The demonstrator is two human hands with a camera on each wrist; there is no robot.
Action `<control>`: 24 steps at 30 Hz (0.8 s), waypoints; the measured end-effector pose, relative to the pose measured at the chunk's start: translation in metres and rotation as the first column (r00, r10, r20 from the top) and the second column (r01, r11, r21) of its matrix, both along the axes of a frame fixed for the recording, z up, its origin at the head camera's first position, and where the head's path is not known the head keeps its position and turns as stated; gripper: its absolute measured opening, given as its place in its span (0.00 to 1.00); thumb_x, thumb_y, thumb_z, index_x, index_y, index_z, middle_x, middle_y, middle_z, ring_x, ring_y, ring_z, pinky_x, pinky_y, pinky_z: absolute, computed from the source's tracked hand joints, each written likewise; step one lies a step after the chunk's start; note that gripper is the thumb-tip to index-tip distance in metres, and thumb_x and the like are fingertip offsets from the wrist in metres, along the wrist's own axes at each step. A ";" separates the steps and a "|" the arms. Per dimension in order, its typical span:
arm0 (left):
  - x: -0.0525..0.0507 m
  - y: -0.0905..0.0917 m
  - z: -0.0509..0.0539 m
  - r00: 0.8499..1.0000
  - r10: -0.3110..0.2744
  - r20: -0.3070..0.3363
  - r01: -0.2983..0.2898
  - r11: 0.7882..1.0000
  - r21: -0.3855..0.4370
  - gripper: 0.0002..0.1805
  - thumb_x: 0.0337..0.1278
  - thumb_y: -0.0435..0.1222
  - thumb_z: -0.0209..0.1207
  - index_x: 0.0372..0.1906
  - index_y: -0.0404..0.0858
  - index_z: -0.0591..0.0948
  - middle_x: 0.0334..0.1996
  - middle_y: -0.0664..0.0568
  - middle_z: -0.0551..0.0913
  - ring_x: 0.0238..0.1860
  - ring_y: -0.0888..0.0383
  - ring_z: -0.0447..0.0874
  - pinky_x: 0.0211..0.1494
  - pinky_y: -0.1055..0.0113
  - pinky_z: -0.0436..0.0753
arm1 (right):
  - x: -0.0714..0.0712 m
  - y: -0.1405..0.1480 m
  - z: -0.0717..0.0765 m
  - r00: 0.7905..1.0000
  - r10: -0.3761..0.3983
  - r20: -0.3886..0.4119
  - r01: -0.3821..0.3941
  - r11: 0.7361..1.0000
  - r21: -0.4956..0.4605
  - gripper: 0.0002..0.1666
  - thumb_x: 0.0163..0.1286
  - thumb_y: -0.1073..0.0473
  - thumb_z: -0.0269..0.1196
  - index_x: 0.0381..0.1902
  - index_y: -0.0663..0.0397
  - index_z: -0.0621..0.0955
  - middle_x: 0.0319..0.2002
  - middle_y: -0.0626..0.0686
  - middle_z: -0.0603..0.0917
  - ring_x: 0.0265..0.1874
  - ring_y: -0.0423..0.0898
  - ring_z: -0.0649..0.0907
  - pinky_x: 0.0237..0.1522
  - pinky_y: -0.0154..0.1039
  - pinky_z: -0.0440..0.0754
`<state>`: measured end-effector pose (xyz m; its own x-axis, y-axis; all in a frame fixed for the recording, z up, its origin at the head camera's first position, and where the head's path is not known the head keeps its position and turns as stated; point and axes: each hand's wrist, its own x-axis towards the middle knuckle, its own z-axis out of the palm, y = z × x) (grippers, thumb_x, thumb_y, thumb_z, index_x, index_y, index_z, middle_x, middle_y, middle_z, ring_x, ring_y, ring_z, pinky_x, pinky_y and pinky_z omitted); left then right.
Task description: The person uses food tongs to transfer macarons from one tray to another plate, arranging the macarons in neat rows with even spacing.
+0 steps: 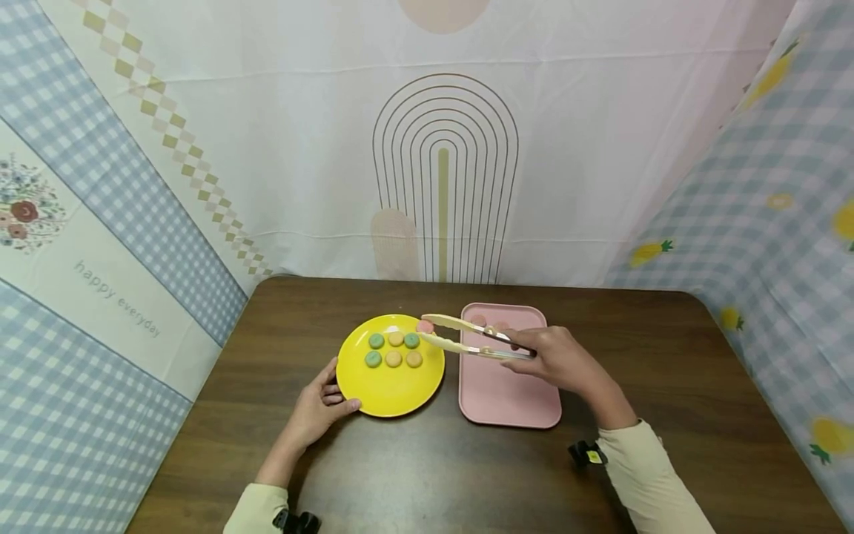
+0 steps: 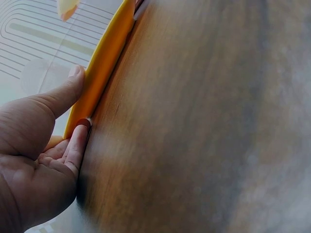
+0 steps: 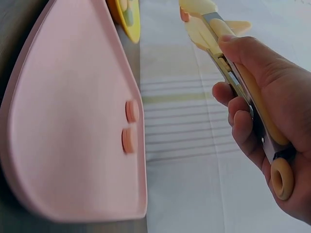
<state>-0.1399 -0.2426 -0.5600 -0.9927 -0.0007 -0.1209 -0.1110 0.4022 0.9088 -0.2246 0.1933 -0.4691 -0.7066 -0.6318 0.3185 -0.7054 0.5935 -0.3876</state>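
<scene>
My left hand (image 1: pixel 319 411) grips the near-left rim of a yellow plate (image 1: pixel 394 393). In the left wrist view the thumb lies on the plate's rim (image 2: pixel 104 58) and the fingers are underneath it. Green macarons (image 1: pixel 373 359) and yellow macarons (image 1: pixel 394 359) sit on the plate in two rows. My right hand (image 1: pixel 560 360) holds cream-tipped metal tongs (image 1: pixel 490 352), which reach left over the plate's right edge. Between the tong tips is a pink macaron (image 1: pixel 425 326), also visible in the right wrist view as a small pink edge (image 3: pixel 184 13).
Right of the plate lies a pink rectangular tray (image 1: pixel 510 400), partly beneath the tongs and right hand. Two pink macarons (image 3: pixel 132 111) stay near its far edge. Both dishes rest on a brown wooden table (image 1: pixel 400 475), with a patterned cloth (image 1: pixel 567 185) hanging behind.
</scene>
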 end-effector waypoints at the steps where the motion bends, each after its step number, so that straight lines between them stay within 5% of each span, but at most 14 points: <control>1: 0.000 0.000 0.000 1.000 -0.001 0.000 0.001 1.000 -0.004 0.55 0.55 0.36 0.75 0.82 0.36 0.54 0.73 0.37 0.68 0.54 0.46 0.83 0.51 0.69 0.84 | 0.000 -0.003 0.001 1.000 0.006 0.002 -0.006 1.000 0.001 0.24 0.62 0.53 0.76 0.54 0.54 0.88 0.33 0.45 0.88 0.21 0.33 0.71 0.23 0.31 0.72; 5: -0.001 -0.001 -0.001 1.000 -0.001 -0.004 0.001 1.000 -0.011 0.54 0.55 0.36 0.75 0.82 0.36 0.55 0.73 0.37 0.68 0.54 0.46 0.84 0.51 0.69 0.84 | -0.002 -0.018 0.001 0.999 0.039 0.021 -0.039 0.999 0.002 0.16 0.63 0.52 0.76 0.45 0.52 0.89 0.33 0.45 0.87 0.24 0.34 0.73 0.26 0.31 0.74; 12: -0.001 -0.002 -0.001 1.000 -0.003 -0.004 0.003 1.000 -0.022 0.54 0.56 0.38 0.75 0.82 0.37 0.55 0.74 0.37 0.68 0.54 0.47 0.83 0.52 0.68 0.84 | -0.003 -0.040 -0.005 0.994 0.096 0.045 -0.096 0.995 0.000 0.23 0.63 0.51 0.75 0.56 0.51 0.88 0.34 0.44 0.88 0.23 0.34 0.73 0.26 0.29 0.76; 18: -0.001 -0.001 0.000 1.000 -0.007 -0.009 0.006 1.000 -0.016 0.54 0.56 0.37 0.75 0.82 0.36 0.55 0.74 0.38 0.68 0.55 0.47 0.83 0.52 0.68 0.84 | -0.005 -0.061 -0.012 0.984 0.144 0.107 -0.146 0.989 0.011 0.19 0.64 0.53 0.74 0.51 0.53 0.89 0.30 0.38 0.86 0.23 0.33 0.72 0.30 0.31 0.73; 24: -0.001 -0.001 0.000 1.000 -0.013 -0.013 0.013 1.000 -0.014 0.54 0.56 0.37 0.74 0.82 0.36 0.55 0.74 0.37 0.67 0.55 0.47 0.83 0.53 0.68 0.84 | -0.005 -0.075 -0.018 0.960 0.189 0.206 -0.195 0.981 0.011 0.20 0.65 0.55 0.74 0.53 0.55 0.88 0.37 0.43 0.90 0.27 0.31 0.79 0.34 0.30 0.81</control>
